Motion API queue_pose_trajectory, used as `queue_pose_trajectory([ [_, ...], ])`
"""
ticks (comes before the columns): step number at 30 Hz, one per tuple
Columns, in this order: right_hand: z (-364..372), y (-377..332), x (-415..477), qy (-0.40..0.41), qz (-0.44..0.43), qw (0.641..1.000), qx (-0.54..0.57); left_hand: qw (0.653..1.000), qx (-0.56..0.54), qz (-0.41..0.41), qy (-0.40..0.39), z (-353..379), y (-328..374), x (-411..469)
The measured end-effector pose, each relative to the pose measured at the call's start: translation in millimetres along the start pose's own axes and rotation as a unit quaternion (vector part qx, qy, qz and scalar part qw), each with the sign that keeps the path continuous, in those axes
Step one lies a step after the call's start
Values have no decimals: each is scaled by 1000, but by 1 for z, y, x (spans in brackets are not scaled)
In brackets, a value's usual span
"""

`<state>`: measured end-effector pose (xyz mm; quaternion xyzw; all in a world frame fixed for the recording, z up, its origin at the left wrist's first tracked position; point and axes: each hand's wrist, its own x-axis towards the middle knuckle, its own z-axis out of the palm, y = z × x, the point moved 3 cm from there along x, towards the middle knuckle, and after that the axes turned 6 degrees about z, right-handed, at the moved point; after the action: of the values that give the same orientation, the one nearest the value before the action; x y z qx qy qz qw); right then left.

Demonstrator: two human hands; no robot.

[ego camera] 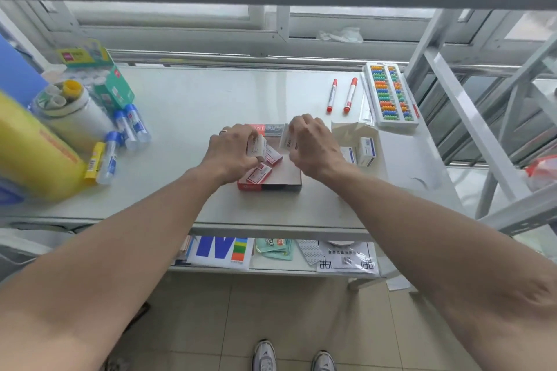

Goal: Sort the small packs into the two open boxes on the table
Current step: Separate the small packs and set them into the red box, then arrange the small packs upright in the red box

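A shallow red and black open box sits mid-table with two red-and-white small packs lying in it. My left hand hovers over its left side, shut on another red-and-white pack. My right hand is over the box's right rear, shut on a white pack with dark print. To the right stands a white open box with blue-and-white packs upright inside it.
Two red markers and a bead abacus tray lie at the back right. Glue bottles, a white canister, a green box and a yellow pack crowd the left. A metal rack stands right.
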<state>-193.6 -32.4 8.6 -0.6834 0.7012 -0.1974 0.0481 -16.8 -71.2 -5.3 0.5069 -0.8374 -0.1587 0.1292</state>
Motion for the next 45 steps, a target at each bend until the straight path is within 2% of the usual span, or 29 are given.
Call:
queue_pose_trajectory([
  [4, -43, 29, -10, 22, 24, 995, 90, 994, -93, 34, 44, -13, 32, -5],
  [7, -87, 66, -27, -24, 46, 991, 121, 987, -131, 84, 34, -12, 82, -6],
  [11, -118, 108, -48, -77, 67, 991, 83, 981, -144, 133, -7, 4, 142, 2],
  [17, -102, 125, -58, -119, 62, 991, 25, 986, -75, 121, -82, 33, 171, 6],
  [21, -96, 121, -59, -137, 55, 989, 28, 986, -73, 111, -101, 37, 168, 3],
  [24, -100, 118, -58, -141, 52, 988, 34, 983, -140, 91, -71, 24, 150, -3],
  [26, -103, 113, -54, -116, 56, 991, 45, 986, -155, 50, -37, 11, 119, -6],
  [29, -99, 88, -47, -85, 52, 994, 55, 991, -131, -6, -24, -5, 63, -14],
  [32, -84, 46, -41, -91, 17, 993, 67, 996, -66, -28, -50, -13, 23, -24],
  [39, -15, -9, -10, -173, -40, 984, 11, 993, 50, 20, -105, -11, 17, -22],
  [45, 13, -26, 3, -227, -119, 963, -77, 977, 74, 90, -178, -17, 12, -11],
])
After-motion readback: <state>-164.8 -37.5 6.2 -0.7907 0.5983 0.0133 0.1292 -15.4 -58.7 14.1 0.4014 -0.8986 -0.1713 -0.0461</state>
